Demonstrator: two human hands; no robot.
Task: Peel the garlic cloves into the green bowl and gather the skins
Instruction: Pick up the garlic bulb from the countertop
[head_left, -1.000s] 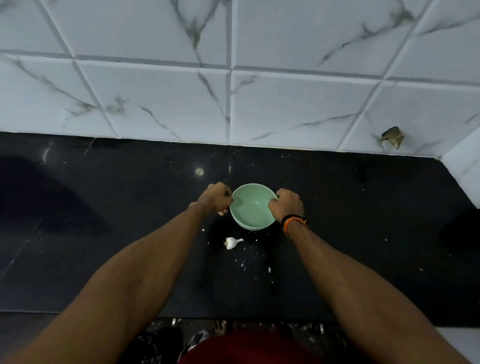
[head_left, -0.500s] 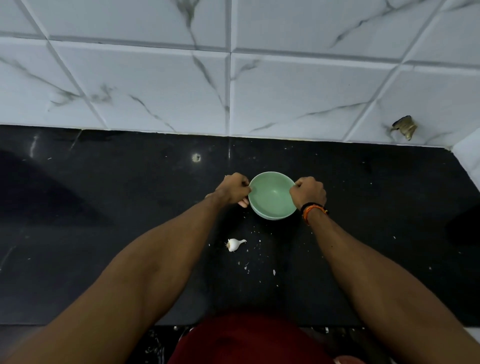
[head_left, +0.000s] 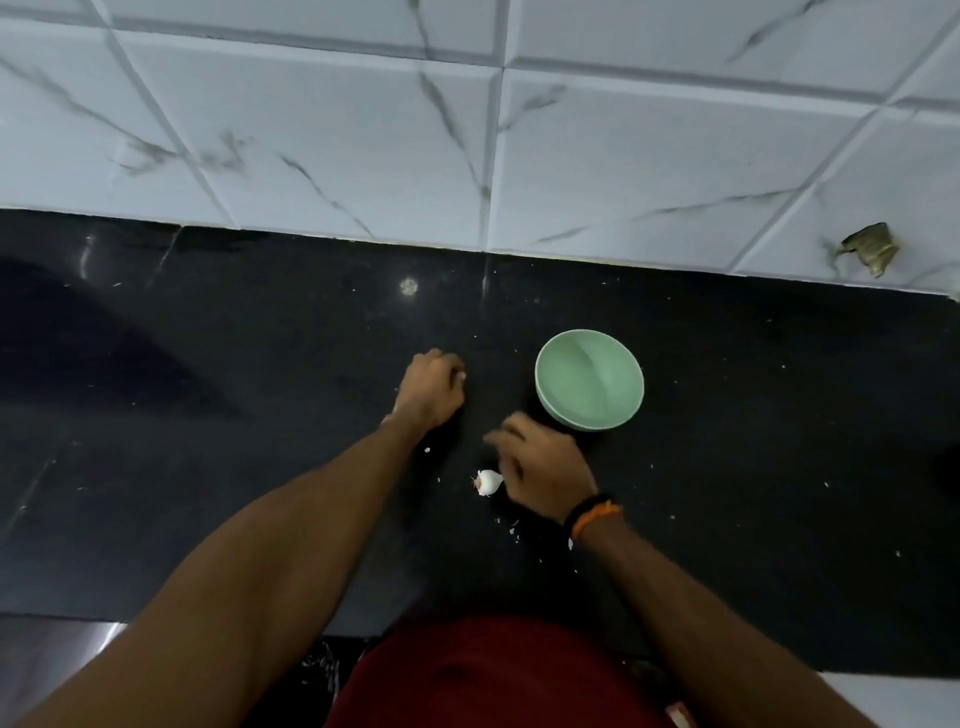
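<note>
On the black surface (head_left: 753, 467), near the back where it meets the white marbled wall tiles (head_left: 311, 130), stands the green bowl (head_left: 589, 387), upright, its open mouth facing the camera. Neither hand touches it.

Left of the bowl and apart from it, the left hand (head_left: 431, 387) rests knuckles up on the surface with its fingers curled under. A small white bit shows at its fingertips (head_left: 458, 371). Whether the fingers pinch it or merely lie against it cannot be told.

Nearer the person, just below and left of the bowl, the right hand (head_left: 540, 467) is blurred. Its fingers (head_left: 501, 436) are loosely bent and point to the left, and they are not curled round anything that shows. It wears a black and an orange band (head_left: 595, 512) at the wrist.

A white garlic piece (head_left: 488, 482), still in its skin, lies on the surface right against the thumb side of the right hand; whether the two touch cannot be told from the blur.

Small white flecks of skin (head_left: 514, 535) are scattered on the surface around the garlic and toward the near edge.

A brownish object (head_left: 870, 248) sticks to the tiles at the far right. At the bottom of the view is a red garment (head_left: 493, 675).
</note>
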